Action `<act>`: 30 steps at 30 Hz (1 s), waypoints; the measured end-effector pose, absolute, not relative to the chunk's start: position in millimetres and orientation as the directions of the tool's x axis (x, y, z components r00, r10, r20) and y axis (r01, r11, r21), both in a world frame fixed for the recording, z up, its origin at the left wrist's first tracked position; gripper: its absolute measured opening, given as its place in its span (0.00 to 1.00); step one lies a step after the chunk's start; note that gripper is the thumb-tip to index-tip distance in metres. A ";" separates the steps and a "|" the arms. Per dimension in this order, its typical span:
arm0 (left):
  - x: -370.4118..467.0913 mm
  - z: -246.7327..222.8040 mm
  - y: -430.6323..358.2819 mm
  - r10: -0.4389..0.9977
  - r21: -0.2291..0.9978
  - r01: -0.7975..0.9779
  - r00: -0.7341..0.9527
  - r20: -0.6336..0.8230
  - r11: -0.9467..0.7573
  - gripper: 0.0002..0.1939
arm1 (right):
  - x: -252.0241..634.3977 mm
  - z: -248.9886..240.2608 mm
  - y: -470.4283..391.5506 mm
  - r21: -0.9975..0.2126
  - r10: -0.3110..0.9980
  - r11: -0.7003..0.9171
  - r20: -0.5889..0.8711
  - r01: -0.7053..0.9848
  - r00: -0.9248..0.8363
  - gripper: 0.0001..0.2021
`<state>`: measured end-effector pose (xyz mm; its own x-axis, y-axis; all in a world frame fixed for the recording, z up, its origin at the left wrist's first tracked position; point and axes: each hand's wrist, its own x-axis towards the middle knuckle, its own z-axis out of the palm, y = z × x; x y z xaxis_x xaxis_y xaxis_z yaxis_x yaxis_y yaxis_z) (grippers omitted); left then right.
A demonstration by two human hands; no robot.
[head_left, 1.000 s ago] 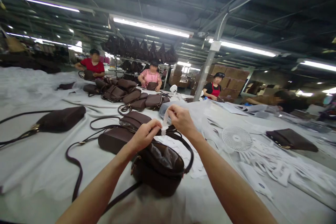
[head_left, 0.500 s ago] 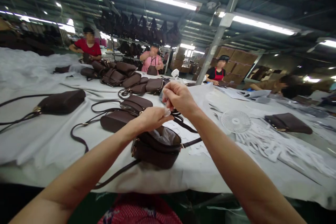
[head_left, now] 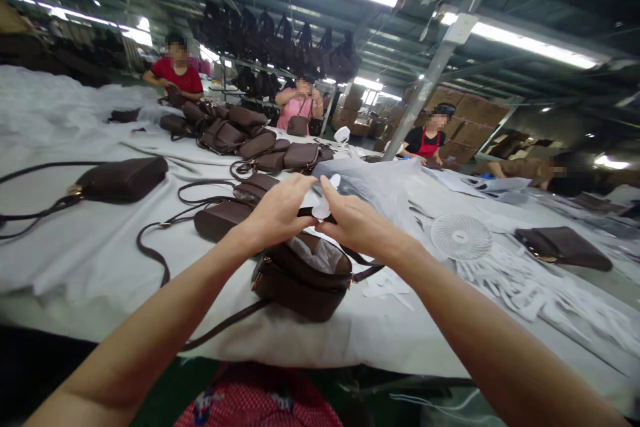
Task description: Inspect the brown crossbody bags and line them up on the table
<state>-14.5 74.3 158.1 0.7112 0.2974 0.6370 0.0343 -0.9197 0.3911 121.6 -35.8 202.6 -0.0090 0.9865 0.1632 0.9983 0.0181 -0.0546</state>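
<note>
Between my left hand point(head_left: 277, 210) and my right hand point(head_left: 353, 217) is a small white cut-out piece point(head_left: 321, 209), with a dark strap running beside it. Thumbs and fingertips of both hands close in on this piece from either side; the exact grip is partly hidden. Just below them stands a dark brown handbag point(head_left: 303, 287), unzipped, with crumpled white tissue point(head_left: 320, 255) inside. Its strap trails off toward the front left. Close behind my left forearm lie further brown handbags point(head_left: 220, 219) with looped straps.
A heap of brown bags point(head_left: 245, 137) lies toward the back. A single bag point(head_left: 125, 180) sits at left. To the right are a white round fan point(head_left: 461, 237), a pile of white strips point(head_left: 530, 287) and a flat brown bag point(head_left: 563, 247). Several co-workers stand across the table.
My hands have come level with each other, fingers stretched out from their earlier tight pinch. The right hand has lowered, and the white piece now shows between them. The view has shifted slightly.
</note>
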 end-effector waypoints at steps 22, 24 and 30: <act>-41.0 99.6 11.7 0.077 0.183 0.007 0.923 0.378 -0.983 0.09 | 145.0 197.2 -54.9 -0.626 0.986 -0.165 -0.084 0.762 0.145 0.04; -44.3 87.2 7.6 0.101 0.149 0.047 0.921 0.377 -0.988 0.07 | 146.8 193.2 -57.6 -0.699 0.980 -0.197 -0.148 0.688 0.131 0.04; -48.0 79.5 8.8 0.167 0.095 0.139 0.779 0.604 -0.986 0.10 | 151.8 182.5 -60.5 -0.658 0.972 -0.200 -0.227 0.726 0.062 0.08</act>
